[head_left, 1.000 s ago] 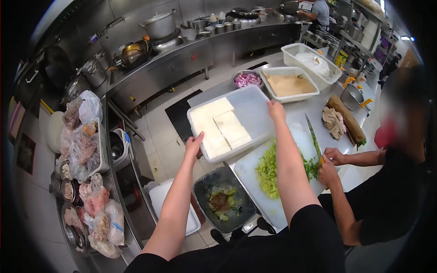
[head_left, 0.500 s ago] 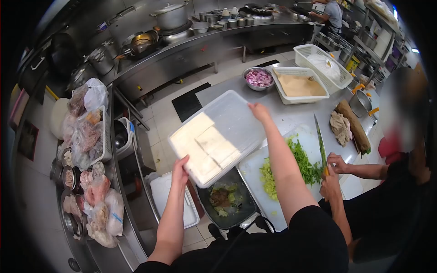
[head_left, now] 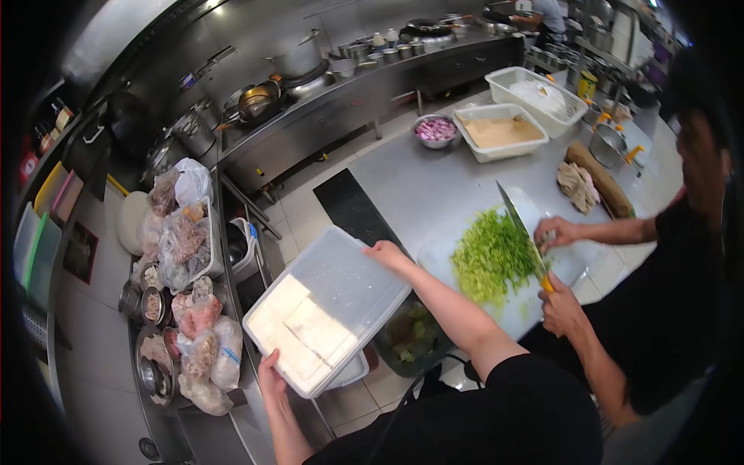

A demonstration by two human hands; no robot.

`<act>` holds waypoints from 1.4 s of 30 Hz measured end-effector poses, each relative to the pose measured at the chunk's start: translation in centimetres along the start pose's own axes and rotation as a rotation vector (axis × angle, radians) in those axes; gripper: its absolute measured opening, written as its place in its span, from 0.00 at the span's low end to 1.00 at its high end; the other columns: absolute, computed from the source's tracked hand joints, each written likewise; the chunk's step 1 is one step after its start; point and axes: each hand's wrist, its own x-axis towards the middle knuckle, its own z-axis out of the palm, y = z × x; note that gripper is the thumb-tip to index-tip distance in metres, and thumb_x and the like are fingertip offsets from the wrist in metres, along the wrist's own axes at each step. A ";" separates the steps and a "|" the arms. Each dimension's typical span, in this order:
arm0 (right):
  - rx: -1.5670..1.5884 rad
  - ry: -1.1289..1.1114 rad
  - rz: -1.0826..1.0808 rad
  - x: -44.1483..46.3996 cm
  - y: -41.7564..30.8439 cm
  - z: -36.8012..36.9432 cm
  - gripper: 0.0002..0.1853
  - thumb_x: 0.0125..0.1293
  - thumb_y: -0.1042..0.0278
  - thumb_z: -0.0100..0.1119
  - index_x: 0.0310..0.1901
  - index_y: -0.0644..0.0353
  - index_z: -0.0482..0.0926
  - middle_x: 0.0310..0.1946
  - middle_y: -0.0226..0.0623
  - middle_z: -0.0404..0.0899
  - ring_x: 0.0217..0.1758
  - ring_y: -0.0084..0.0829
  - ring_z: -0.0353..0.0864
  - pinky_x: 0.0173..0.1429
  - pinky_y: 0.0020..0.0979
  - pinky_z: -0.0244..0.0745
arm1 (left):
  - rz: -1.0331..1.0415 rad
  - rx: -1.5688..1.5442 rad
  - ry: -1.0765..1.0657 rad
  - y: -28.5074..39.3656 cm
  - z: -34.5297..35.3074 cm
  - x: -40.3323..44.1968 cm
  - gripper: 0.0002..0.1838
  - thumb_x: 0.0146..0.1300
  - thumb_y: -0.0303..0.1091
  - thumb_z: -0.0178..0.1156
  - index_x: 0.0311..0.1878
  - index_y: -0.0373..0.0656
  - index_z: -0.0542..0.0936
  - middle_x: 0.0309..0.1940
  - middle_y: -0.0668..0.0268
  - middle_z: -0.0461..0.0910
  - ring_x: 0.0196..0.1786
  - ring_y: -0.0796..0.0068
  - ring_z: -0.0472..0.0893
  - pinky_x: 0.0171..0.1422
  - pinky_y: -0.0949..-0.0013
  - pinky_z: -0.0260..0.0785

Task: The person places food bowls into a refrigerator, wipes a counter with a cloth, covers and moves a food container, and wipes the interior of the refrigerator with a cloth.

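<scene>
I carry a translucent rectangular plastic container [head_left: 353, 267] at a tilt. Pale flat slabs [head_left: 298, 322] lie in its nearer left half. My left hand [head_left: 270, 375] grips the near left edge, and my right hand [head_left: 390, 256] holds the far right corner. Beneath the container's right side a dark bin [head_left: 430, 345] with vegetable scraps is partly covered. A white tub [head_left: 347, 373] shows below the near edge. To the right, chopped greens [head_left: 492, 256] lie on a white cutting board [head_left: 521, 319], beyond my right forearm.
A co-worker's hand [head_left: 559, 306] holds a knife [head_left: 519, 225] over the board. On the steel table stand a bowl of chopped onion [head_left: 435, 132] and white baskets [head_left: 502, 155]. Bagged foods [head_left: 184, 240] crowd the left counter. A stove counter [head_left: 310, 128] runs behind.
The container and both my hands have moved left and down in view, away from the board. The view has turned left. The co-worker's knife hand and other hand have shifted over the greens.
</scene>
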 end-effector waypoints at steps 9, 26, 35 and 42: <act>0.512 0.002 0.214 -26.5 2.1 6.4 0.19 0.59 0.51 0.52 0.30 0.63 0.72 0.24 0.33 0.73 0.27 0.21 0.70 0.31 0.26 0.66 | -0.057 0.121 -0.095 2.4 -11.9 -10.0 0.20 0.50 0.28 0.56 0.47 0.32 0.69 0.41 0.57 0.75 0.41 0.64 0.77 0.48 0.66 0.69; 0.242 0.743 0.335 -61.9 17.7 1.1 0.22 0.57 0.49 0.53 0.18 0.59 0.66 0.14 0.26 0.64 0.20 0.18 0.61 0.24 0.26 0.59 | -0.234 0.329 -0.483 -17.8 -6.9 -22.8 0.20 0.59 0.37 0.51 0.49 0.29 0.68 0.41 0.52 0.74 0.41 0.64 0.76 0.45 0.66 0.69; 0.370 0.972 0.528 -87.1 29.0 -11.2 0.19 0.57 0.52 0.55 0.23 0.62 0.72 0.17 0.27 0.69 0.22 0.18 0.65 0.27 0.24 0.63 | -0.499 0.407 -0.734 -35.1 5.8 -39.1 0.18 0.59 0.35 0.51 0.46 0.30 0.70 0.40 0.55 0.75 0.41 0.65 0.77 0.47 0.67 0.69; 0.351 1.169 0.405 -105.3 30.7 -22.3 0.14 0.57 0.57 0.56 0.24 0.59 0.72 0.17 0.23 0.68 0.21 0.16 0.63 0.26 0.22 0.61 | -0.649 0.489 -0.977 -47.2 18.4 -51.5 0.19 0.60 0.36 0.50 0.47 0.29 0.69 0.41 0.52 0.75 0.41 0.63 0.77 0.47 0.66 0.69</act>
